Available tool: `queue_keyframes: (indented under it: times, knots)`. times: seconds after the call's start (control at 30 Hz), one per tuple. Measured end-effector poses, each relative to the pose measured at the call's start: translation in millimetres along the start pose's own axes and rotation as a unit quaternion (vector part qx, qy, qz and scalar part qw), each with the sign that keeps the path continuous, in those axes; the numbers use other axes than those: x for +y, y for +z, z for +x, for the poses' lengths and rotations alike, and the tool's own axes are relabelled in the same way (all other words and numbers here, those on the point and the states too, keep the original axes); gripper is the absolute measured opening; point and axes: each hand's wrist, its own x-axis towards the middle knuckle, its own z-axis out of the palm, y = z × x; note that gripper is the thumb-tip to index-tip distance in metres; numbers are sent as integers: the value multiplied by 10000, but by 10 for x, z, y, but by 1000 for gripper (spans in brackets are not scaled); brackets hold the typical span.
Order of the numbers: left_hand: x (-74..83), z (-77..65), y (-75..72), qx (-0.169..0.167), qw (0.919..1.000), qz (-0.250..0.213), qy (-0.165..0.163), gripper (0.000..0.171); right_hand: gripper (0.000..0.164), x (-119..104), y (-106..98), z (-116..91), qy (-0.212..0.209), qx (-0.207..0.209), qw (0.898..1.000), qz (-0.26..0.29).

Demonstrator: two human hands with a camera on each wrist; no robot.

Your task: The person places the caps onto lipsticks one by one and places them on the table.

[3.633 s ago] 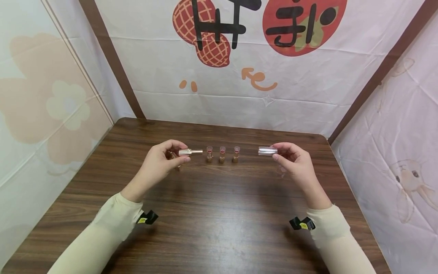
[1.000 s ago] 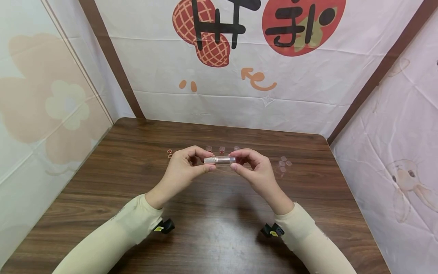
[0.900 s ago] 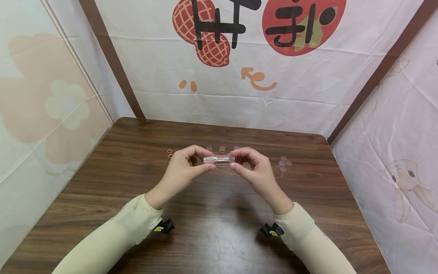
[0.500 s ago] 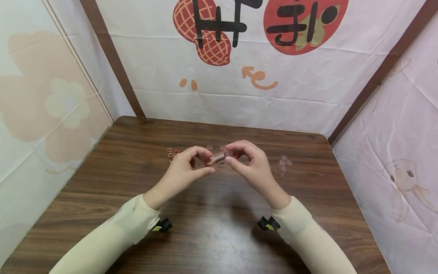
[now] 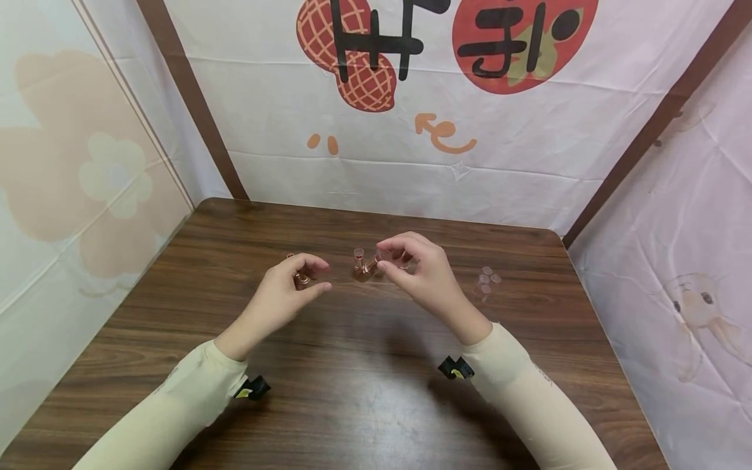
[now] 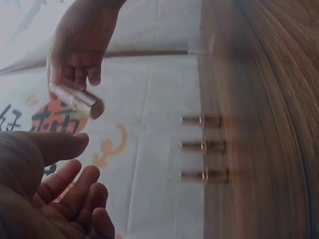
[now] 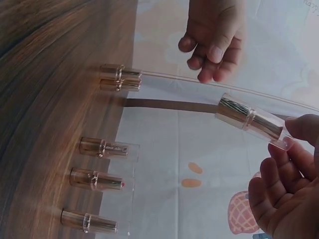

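My right hand (image 5: 427, 277) pinches a gold lipstick (image 7: 249, 119) by its clear cap end, the gold base slanting down and left. Clear of it, my left hand (image 5: 267, 303) has fingers loosely curved and holds nothing. In the right wrist view, a row of three gold lipsticks (image 7: 93, 179) with clear caps stands on the table. From the head view, one standing lipstick (image 5: 359, 259) shows beyond the held one; the right hand partly covers the others. Behind the left fingers sit uncapped gold lipstick tubes (image 7: 119, 77), mostly hidden from above.
Several loose clear caps (image 5: 485, 279) lie on the wooden table (image 5: 376, 391) to the right of the right hand. Printed cloth (image 5: 399, 176) hangs behind the table's far edge, with cloth at both sides.
Separate lipstick and cap came together between both hands. Since then the left hand has let go and drawn back left; the right hand tilts the capped lipstick and carries it slightly farther away.
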Motion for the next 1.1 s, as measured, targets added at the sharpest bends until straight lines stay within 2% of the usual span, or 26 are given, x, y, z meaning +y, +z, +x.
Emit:
queue_keyframes:
  times: [0.23,0.53,0.67,0.83,1.1]
  knots:
    - [-178,-19,-130,72,9984,343,-442,26,22,97,86,59,296,-384,9977,-479]
    - [-326,-16,-203,54,9950,539,-833,29,20,195,214,131,442,-873,9906,-955]
    - [-370,-17,-211,62,9937,588,-950,34,20,227,271,158,533,-1080,9844,-1279]
    - [-418,-20,-208,11,9924,641,-1050,36,21,284,359,182,582,-1402,9715,-1820]
    - [-461,-25,-192,-41,9916,662,-1109,37,22,375,464,219,896,-1764,9582,-2066]
